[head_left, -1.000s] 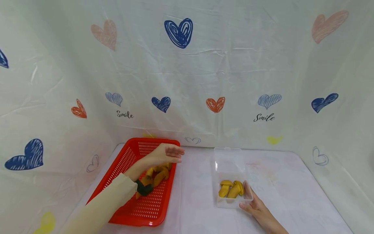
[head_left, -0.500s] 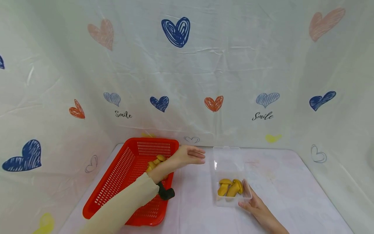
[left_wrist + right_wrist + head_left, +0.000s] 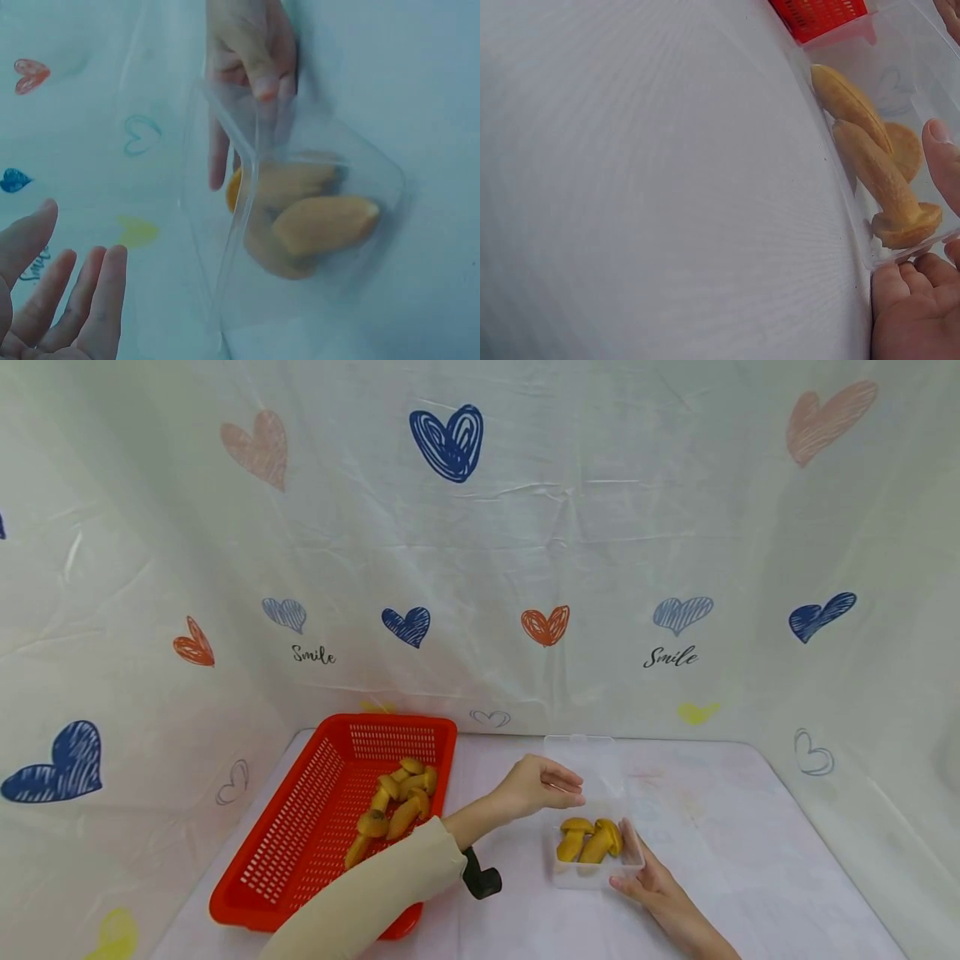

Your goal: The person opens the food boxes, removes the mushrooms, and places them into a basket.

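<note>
– White bench [image 3: 750, 860] with a white heart-print backdrop [image 3: 615, 552] behind it, so that's the biggest stuff covered. What's next size down?

– Red plastic basket [image 3: 390, 719], left side. Main change: the left hand isn't over it anymore, though the sleeve [image 3: 375, 893] still crosses its near corner from the head view.

– And the other container?

– Clear box [image 3: 577, 877], over to the right, well apart from the basket. Lid [image 3: 597, 756] is folded back on the far side, can't tell how steeply tbh.

– Ok, hands?

– Left hand [image 3: 542, 783] has swung across in the last second and hangs near the lid, fingers loosely stretched, nothing in them. Right hand [image 3: 651, 881] hasn't really budged: thumb and fingers grip the box's near right corner.

– Meaning what?

– My read: the action has shifted to the box, one hand steadying it, the other free.

– Contents?

– Mushrooms in both. Basket mushrooms [image 3: 405, 814]: five by my count, bunched toward its right side, no hand on them. Box mushrooms [image 3: 597, 842]: just two, side by side, stems toward the near wall.
</note>
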`<state>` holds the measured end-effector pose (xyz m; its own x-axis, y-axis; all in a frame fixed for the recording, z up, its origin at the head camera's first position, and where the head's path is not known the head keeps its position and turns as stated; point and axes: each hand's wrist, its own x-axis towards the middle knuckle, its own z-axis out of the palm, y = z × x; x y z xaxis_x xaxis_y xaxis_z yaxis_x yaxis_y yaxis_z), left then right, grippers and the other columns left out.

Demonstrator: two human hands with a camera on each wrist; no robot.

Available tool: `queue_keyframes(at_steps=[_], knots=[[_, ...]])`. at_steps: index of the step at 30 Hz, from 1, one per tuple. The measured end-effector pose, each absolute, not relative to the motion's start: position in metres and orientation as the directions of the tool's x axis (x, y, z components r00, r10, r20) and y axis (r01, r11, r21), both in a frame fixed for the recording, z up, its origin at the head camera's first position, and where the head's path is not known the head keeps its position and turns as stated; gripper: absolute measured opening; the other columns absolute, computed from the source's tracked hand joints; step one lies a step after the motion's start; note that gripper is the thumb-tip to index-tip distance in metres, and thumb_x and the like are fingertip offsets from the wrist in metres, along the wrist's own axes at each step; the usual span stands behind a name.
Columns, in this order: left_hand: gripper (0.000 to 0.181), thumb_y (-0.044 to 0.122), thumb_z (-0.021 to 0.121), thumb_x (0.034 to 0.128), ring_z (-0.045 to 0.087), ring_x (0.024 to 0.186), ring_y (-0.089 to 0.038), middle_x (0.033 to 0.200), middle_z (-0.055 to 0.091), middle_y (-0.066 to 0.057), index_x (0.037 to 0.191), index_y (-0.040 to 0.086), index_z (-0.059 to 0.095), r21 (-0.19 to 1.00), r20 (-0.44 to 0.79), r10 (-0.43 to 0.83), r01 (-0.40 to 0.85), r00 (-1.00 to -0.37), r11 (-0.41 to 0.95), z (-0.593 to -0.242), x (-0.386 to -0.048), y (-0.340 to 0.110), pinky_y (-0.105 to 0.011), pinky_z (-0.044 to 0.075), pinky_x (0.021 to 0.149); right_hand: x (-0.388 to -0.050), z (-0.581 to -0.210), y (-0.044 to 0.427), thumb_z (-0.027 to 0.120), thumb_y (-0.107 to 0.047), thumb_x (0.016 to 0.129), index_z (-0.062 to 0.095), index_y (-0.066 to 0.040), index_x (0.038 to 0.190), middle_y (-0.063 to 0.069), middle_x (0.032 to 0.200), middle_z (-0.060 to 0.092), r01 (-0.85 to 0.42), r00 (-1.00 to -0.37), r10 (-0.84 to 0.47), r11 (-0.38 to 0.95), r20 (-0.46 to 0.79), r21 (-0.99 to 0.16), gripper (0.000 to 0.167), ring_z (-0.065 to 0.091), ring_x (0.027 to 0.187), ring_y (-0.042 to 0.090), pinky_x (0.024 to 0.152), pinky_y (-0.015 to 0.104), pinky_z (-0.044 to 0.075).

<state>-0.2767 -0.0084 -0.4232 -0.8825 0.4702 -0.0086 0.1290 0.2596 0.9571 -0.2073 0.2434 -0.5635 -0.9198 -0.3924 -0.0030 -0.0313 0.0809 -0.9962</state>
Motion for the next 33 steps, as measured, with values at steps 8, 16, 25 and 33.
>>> queue_keyframes(at_steps=[8, 16, 25, 33], knots=[[0.015, 0.006, 0.079, 0.0854, 0.070, 0.078, -0.006, 0.088, 0.076, -0.002, 0.099, 0.001, 0.076, 0.925, 0.030, 0.479, 0.206, -0.877, 0.319, -0.441, -0.268, 0.018, -0.019, 0.056, 0.074, -0.208, -0.564, 0.244, 0.054, -0.006, 0.102, -0.006, -0.011, 0.160, 0.016, 0.164, -0.012, -0.037, -0.918, -0.397, 0.090, -0.002, -0.995, 0.084, -0.016, 0.145, 0.036, 0.099, 0.005, 0.027], [0.017, 0.010, 0.082, 0.0830, 0.068, 0.075, -0.005, 0.085, 0.075, -0.002, 0.096, 0.000, 0.077, 0.918, 0.025, 0.443, 0.196, -0.896, 0.345, -0.458, -0.264, 0.036, -0.018, 0.056, 0.073, -0.208, -0.565, 0.245, 0.055, -0.005, 0.101, -0.006, -0.009, 0.160, 0.016, 0.164, -0.010, -0.058, -0.916, -0.401, 0.112, 0.008, -0.992, 0.085, -0.015, 0.145, 0.034, 0.100, 0.005, 0.020], [0.021, 0.008, 0.083, 0.0816, 0.067, 0.072, -0.004, 0.085, 0.075, -0.006, 0.098, -0.004, 0.076, 0.891, 0.048, 0.419, 0.229, -0.907, 0.393, -0.472, -0.260, 0.044, -0.017, 0.055, 0.069, -0.206, -0.566, 0.243, 0.053, -0.003, 0.101, -0.008, -0.010, 0.159, 0.017, 0.164, -0.011, -0.048, -0.910, -0.413, 0.075, 0.013, -0.996, 0.085, -0.012, 0.144, 0.028, 0.102, 0.006, 0.025], [0.024, 0.006, 0.083, 0.0800, 0.070, 0.073, -0.006, 0.086, 0.075, -0.010, 0.098, -0.008, 0.075, 0.869, 0.080, 0.422, 0.271, -0.903, 0.415, -0.472, -0.262, 0.051, -0.016, 0.055, 0.067, -0.208, -0.563, 0.242, 0.056, -0.006, 0.101, -0.007, -0.009, 0.159, 0.013, 0.164, -0.013, -0.025, -0.925, -0.381, 0.102, -0.016, -0.994, 0.086, -0.012, 0.145, 0.036, 0.098, 0.006, 0.030]])
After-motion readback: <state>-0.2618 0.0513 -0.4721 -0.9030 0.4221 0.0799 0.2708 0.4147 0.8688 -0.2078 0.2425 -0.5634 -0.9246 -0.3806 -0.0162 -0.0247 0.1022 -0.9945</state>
